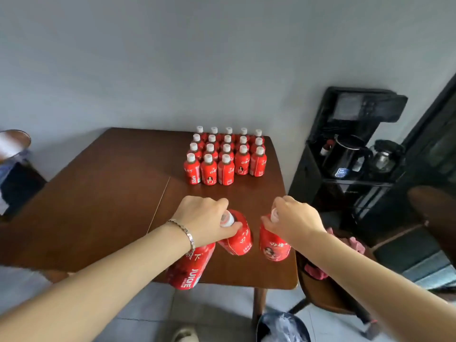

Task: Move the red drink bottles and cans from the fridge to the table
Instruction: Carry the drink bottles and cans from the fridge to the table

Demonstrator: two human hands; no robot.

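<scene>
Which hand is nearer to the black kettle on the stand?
Right. The right hand, gripping a bottle, is at the right edge of the table, on the side of the kettle. The left hand, gripping two bottles, is farther left.

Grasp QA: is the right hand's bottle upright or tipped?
Roughly upright: the right hand pinches its cap and the bottle hangs cap-up. Contact with the table: cannot tell.

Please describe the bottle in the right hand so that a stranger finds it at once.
Look at the brown table, toward its near right corner. There the right hand grips one red bottle by its cap. The left hand carries two bottles and the rows stand farther back.
</scene>
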